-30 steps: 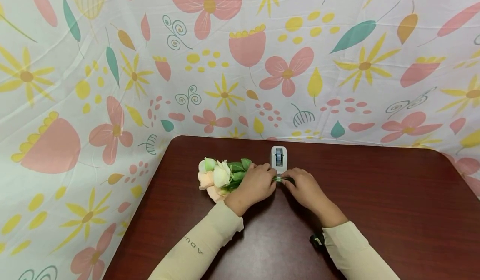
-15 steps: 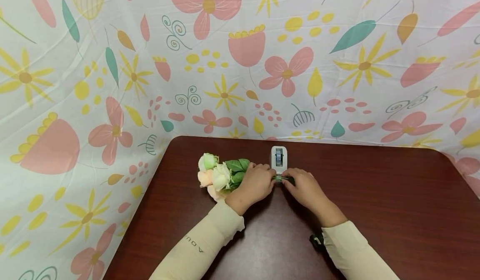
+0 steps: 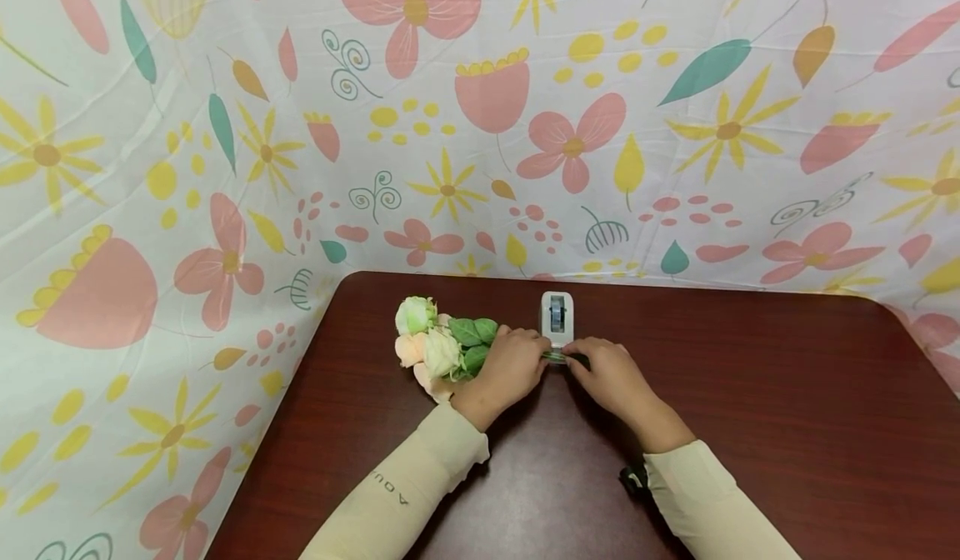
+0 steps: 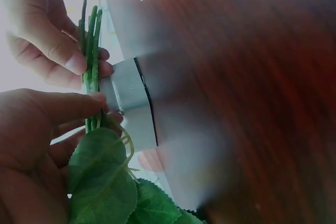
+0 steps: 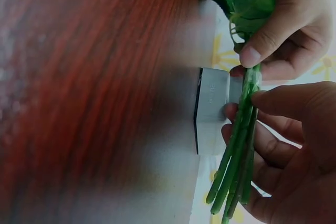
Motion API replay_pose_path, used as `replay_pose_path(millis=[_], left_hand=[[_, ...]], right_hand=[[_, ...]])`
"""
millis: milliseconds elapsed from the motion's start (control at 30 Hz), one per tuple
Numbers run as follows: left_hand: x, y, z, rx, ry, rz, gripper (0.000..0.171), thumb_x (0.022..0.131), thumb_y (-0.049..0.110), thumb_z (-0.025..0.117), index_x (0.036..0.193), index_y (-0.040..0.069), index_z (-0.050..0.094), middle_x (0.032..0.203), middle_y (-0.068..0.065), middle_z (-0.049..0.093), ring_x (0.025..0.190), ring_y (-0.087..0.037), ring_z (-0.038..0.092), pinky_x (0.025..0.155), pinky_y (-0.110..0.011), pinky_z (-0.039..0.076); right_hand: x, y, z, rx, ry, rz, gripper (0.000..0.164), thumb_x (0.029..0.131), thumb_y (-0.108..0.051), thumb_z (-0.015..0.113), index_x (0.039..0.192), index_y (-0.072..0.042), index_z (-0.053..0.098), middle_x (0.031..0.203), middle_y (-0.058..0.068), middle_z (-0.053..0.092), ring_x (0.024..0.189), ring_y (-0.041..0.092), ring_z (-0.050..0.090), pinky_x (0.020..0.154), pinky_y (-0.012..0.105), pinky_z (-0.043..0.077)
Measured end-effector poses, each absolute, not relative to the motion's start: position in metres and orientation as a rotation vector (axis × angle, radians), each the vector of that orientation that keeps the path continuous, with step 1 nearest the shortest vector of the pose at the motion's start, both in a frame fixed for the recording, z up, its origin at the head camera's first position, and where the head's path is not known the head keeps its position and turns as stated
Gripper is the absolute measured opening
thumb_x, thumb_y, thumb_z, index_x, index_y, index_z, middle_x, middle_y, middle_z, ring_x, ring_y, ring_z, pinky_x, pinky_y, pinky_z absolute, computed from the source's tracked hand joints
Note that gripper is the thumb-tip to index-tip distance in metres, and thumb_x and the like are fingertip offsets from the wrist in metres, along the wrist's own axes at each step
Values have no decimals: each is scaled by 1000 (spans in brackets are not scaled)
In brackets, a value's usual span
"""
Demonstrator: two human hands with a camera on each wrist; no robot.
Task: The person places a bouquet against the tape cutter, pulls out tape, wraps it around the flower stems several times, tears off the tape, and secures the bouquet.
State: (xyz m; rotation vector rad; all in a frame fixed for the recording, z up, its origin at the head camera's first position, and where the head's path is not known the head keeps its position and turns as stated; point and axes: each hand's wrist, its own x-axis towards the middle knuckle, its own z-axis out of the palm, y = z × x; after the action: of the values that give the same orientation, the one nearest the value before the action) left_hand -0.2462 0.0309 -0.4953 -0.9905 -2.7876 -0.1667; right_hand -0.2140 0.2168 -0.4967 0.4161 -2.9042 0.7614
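A bunch of artificial roses (image 3: 441, 352), cream and peach with green leaves, points its blooms to the left in the head view. My left hand (image 3: 512, 372) grips the green stems (image 4: 93, 40) just below the leaves (image 4: 105, 177). Close beside it, my right hand (image 3: 613, 377) pinches the same stems nearer their cut ends. Clear tape (image 5: 253, 78) shows around the stems between the two hands. Just behind the stems stands a white tape dispenser (image 3: 557, 318) with a roll in it, and the stems overlap its front end in the head view.
The dark red-brown wooden table (image 3: 750, 393) extends around both arms. A floral cloth (image 3: 480, 127) hangs along its back and left sides. A small black object (image 3: 633, 481) shows next to the right sleeve.
The rose heads have turned, with the pale green bloom shifting up and back and the leaves showing more. Both hands stay in nearly the same place on the stems.
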Motion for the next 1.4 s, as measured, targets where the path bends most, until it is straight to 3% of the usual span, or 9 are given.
replay_pose_path(millis=[500,800,1167,1333,1400], left_hand=[[-239,35,-494,-922,-2772,-216,2,94,23,72,92,24,72,90,9,75,78,-13,63,75,-30,35],[-234,35,-493,-945,-2759,-210,11,96,22,70,85,22,65,82,9,74,80,-12,68,84,-33,41],[-230,33,-497,-972,-2717,-271,21,97,18,67,79,20,58,77,9,71,77,-11,68,82,-33,42],[-227,32,-497,-997,-2745,-290,19,100,18,63,82,20,58,83,9,70,83,-11,69,87,-35,44],[-226,32,-497,-1008,-2764,-295,16,100,17,63,84,20,60,86,8,71,95,-11,70,91,-37,44]], right_hand=[[-213,220,-494,438,-2910,796,18,94,-13,70,111,-9,75,109,10,76,105,35,69,96,61,46],[-211,222,-492,467,-2882,828,15,92,-11,73,106,-10,75,103,8,77,97,32,71,83,49,56],[-204,219,-490,482,-2891,793,15,89,-11,74,103,-9,72,101,7,76,99,33,70,92,54,49],[-202,219,-491,482,-2874,761,13,86,-11,75,98,-10,71,95,6,76,97,32,70,92,54,45],[-201,218,-491,486,-2873,758,12,86,-11,75,97,-10,70,94,6,75,97,32,70,91,54,46]])
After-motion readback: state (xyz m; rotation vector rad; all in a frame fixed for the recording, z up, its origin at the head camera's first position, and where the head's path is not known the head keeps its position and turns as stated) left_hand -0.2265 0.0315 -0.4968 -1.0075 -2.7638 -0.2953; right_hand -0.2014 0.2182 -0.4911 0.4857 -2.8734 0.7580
